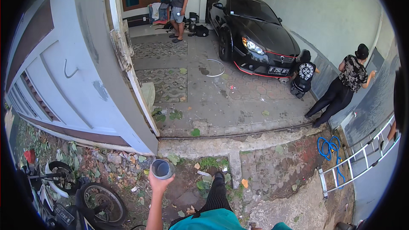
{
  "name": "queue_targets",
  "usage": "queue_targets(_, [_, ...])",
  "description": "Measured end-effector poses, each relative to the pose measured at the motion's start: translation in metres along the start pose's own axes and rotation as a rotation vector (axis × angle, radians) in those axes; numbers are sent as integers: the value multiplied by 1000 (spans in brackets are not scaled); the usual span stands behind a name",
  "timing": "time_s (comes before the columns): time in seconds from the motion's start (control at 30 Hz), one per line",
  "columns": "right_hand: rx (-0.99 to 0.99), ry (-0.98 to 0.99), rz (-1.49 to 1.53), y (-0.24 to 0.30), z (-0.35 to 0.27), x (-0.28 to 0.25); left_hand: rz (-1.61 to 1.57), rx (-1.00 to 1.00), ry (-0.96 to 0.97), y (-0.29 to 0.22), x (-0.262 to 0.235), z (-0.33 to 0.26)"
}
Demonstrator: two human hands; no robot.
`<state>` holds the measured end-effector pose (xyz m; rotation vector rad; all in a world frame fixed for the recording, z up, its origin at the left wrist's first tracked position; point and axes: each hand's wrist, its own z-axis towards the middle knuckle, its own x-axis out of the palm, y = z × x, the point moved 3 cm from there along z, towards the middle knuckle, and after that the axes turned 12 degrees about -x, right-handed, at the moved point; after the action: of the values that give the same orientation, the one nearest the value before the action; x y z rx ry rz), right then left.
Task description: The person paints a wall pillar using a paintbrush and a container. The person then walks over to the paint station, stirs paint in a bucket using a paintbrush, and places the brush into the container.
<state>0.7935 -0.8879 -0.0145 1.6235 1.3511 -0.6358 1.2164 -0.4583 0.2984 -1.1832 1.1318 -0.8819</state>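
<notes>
L hand (159,184) gripping gray cup (171,171); R hand prob. out of view, can't tell.

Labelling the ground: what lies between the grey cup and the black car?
Head view, past the grey cup: leaves, concrete sill, grey paving, then the car.

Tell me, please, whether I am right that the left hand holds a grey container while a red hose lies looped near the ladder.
Not quite: the hose is blue, as the head view shows. The left hand does hold a grey container, and the hose lies looped near the ladder.
</notes>
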Motion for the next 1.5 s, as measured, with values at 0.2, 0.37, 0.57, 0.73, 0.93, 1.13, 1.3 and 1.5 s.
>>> queue_targets(0.2, [-441, -42, -37, 373, 242, -31, -61, -45, -204, -43, 123, 127])
queue_targets(0.37, [-992, -54, 525, 776, 285, -55, -41, -165, -244, -63, 199, 227])
queue_targets(0.57, [-1156, 179, 646, 1027, 211, -18, 14, -134, -235, -63, 272, 343])
queue_targets(0.73, [-1244, 416, 342, 1052, 174, 44, -156, -117, -215, -88, 307, 446])
queue_targets(0.93, [-1161, 539, 101, 1087, 198, 68, -94, -77, -373, -139, 297, 527])
queue_targets(1.13, [-1319, 646, -108, 1203, 129, 72, -103, -130, -506, -149, 261, 556])
queue_targets(1.3, [-1753, 725, -572, 1316, -54, 30, -36, -242, -760, -130, 239, 554])
queue_targets(1.5, [-2691, 859, -436, 1375, -262, -104, 48, -292, -1009, -135, 250, 566])
